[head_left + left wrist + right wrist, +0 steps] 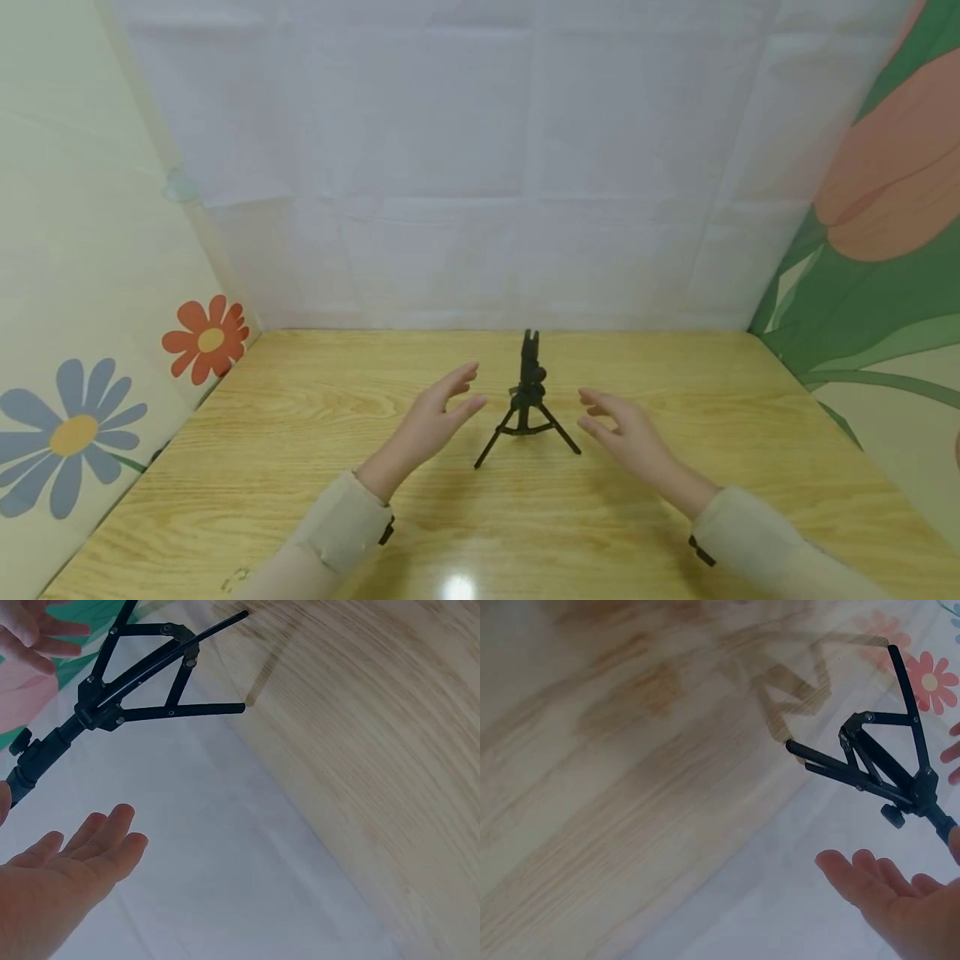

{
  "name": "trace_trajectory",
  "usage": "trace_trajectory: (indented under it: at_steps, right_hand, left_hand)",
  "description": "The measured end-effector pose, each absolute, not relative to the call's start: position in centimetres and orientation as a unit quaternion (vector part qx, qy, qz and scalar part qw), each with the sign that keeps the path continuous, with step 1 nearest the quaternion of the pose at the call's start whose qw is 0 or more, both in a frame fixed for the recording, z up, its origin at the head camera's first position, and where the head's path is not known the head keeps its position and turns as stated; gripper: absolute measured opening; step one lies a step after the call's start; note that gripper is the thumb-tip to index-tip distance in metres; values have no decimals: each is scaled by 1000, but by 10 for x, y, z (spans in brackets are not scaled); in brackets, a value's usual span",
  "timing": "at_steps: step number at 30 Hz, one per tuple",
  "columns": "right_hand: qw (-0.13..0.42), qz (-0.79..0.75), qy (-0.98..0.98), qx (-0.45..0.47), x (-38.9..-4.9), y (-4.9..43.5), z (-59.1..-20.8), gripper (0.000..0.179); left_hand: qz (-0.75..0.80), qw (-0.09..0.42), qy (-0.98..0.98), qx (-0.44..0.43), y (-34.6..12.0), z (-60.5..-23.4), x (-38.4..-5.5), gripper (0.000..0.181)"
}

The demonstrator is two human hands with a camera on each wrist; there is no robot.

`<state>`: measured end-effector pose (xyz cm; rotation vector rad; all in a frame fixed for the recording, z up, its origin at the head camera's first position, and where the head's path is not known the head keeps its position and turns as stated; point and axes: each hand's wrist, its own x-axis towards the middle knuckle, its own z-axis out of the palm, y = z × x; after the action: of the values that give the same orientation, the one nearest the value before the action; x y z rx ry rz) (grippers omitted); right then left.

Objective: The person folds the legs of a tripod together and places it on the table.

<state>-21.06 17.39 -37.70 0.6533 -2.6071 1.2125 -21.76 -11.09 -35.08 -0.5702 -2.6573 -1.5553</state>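
Note:
A small black tripod [529,392] stands upright on the wooden table with its legs spread. Two short prongs top it, and dark knobs stick out from its right side. To its left is my left hand [438,412], fingers loosely extended and apart from it. My right hand [630,437] hovers on the other side, also free of contact, with its fingers a little bent. From the left wrist, the braces and legs of the tripod [139,675] show beyond the left hand [82,870]. The right wrist view has the tripod [889,761] above the right hand [892,896].
The wooden table [300,417] meets a creased white cloth [450,167] at the back. A flower-printed panel [112,250] flanks the left side, and another with large tulips [892,183] flanks the right. A bright light reflection lies near the front edge.

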Motion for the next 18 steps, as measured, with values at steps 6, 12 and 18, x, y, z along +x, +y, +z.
trace_trajectory:
  at_steps: [6, 12, 18]
  right_hand:
    - [90, 437, -869, 212, -210, 167, -380, 44]
    - [90, 466, -858, 196, -211, 161, -384, 46]
    - [91, 484, -849, 189, -213, 155, -387, 45]
  left_hand:
    - [-506, 10, -842, -186, -105, -348, -217, 56]
    - [-519, 13, -834, -185, -98, -343, -217, 54]
    - [-528, 19, -825, -198, -91, -341, -220, 53]
